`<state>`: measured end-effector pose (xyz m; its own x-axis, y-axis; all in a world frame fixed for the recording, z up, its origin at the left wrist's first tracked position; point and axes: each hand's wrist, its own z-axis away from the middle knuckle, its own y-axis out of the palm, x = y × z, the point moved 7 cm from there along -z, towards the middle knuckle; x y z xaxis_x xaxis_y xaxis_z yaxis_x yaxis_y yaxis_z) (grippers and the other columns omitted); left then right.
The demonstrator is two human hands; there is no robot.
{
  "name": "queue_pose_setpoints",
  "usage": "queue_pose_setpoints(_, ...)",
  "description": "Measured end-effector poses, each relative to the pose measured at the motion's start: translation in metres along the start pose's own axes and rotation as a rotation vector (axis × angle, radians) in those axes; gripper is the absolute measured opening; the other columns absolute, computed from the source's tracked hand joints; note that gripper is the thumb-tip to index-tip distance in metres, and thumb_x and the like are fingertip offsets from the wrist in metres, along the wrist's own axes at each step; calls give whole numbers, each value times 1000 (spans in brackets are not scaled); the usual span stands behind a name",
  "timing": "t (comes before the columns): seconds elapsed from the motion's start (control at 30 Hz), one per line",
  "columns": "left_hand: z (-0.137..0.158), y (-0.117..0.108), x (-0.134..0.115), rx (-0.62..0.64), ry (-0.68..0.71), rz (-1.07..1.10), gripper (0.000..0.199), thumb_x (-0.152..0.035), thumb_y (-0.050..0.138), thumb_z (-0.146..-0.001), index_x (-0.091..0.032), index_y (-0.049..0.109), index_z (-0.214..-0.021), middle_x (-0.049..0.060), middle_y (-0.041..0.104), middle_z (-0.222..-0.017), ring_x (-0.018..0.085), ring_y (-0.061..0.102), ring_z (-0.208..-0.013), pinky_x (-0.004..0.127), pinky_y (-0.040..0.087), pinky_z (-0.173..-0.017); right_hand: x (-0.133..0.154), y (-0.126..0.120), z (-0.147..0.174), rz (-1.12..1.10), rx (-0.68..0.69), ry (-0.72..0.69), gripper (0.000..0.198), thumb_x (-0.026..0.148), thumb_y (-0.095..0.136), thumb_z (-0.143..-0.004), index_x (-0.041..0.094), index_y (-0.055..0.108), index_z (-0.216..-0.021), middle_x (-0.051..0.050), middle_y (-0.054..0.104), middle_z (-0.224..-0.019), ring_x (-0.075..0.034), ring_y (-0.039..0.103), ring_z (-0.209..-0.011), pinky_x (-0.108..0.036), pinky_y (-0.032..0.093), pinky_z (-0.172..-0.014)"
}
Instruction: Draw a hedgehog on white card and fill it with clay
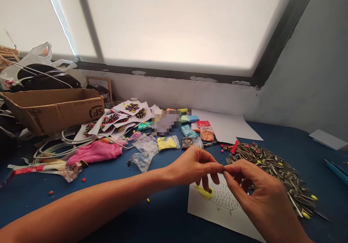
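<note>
My left hand and my right hand meet fingertip to fingertip above a white sheet of paper. Both are closed in a pinch, on something too small to make out. Drawn on the sheet is an animal outline filled with small pencil marks. Its pointed head is covered in yellow clay with a dark round spot on it. Part of the drawing is hidden behind my fingers. Just beyond my right hand spreads a pile of striped sunflower seeds mixed with a few yellow and pink bits.
Small bags of coloured clay, yellow and orange among them, lie behind my hands. A pink cloth, a cardboard box and seed-decorated cards are at the left. Blank paper lies near the wall.
</note>
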<state>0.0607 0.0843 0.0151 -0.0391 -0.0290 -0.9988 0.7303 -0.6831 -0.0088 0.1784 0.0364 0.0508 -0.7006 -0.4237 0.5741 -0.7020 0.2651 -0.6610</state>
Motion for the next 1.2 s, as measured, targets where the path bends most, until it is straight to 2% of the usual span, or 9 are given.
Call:
queue_pose_setpoints(0.17,0,5,4,-63,21,-14,25,-34,62,-81,-11,62,-72,1,61,-64,9,57,-49,18,43,-45,2,2,2,60,-24,-2,15,28,57,-83,26,59,-68,3,58,-62,-10,47,-45,-24,36,-40)
queue_pose_setpoints(0.3,-5,-4,7,-88,16,-34,19,-29,62,-78,-11,63,-74,2,64,-67,8,59,-49,17,39,-43,-8,-9,-3,-29,-77,211,12,34,56,-79,26,59,-71,3,58,-60,-12,51,-49,-24,40,-43)
queue_pose_setpoints(0.4,-9,-19,7,-119,23,64,21,-31,64,-78,-10,63,-76,5,68,-75,8,60,-48,17,38,-42,-20,-18,-8,-167,-115,337,23,43,60,-73,25,65,-86,-1,66,-71,-15,58,-54,-26,47,-48)
queue_pose_setpoints(0.47,-11,-29,8,-135,15,154,21,-31,65,-77,-10,65,-80,6,69,-80,9,61,-48,18,41,-43,-28,-17,-10,-232,-67,399,23,41,60,-70,24,65,-84,-1,66,-70,-14,55,-51,-27,47,-48)
queue_pose_setpoints(0.6,-15,-42,16,-174,-30,315,20,-26,66,-77,-10,66,-89,8,71,-85,12,64,-49,20,45,-45,-33,0,-9,-316,132,430,15,37,56,-71,23,61,-67,1,59,-59,-12,49,-51,-24,43,-49)
queue_pose_setpoints(0.7,-18,-48,22,-212,-55,441,16,-15,65,-74,-9,65,-89,8,71,-83,12,65,-51,21,47,-47,-35,11,-6,-335,231,480,21,43,59,-74,23,63,-71,1,57,-56,-11,46,-50,-22,38,-47)
queue_pose_setpoints(0.87,-20,-57,28,-299,-83,561,14,-9,62,-75,-11,59,-88,5,70,-77,11,66,-55,19,49,-52,-38,20,-3,-374,299,574,37,55,66,-69,21,67,-81,-2,65,-70,-9,47,-51,-22,35,-46)
queue_pose_setpoints(1.03,-21,-58,33,-300,-64,560,20,-18,72,-74,-13,54,-82,5,69,-77,12,66,-57,20,49,-53,-36,32,6,-297,470,542,34,55,64,-73,21,69,-77,2,56,-57,-10,45,-51,-23,34,-49)
queue_pose_setpoints(1.2,-21,-52,36,-267,-47,514,38,-26,85,-60,-13,52,-74,2,66,-70,12,66,-56,20,47,-52,-33,30,4,-211,443,454,38,58,56,-80,22,62,-68,4,50,-54,-10,43,-50,-24,32,-48)
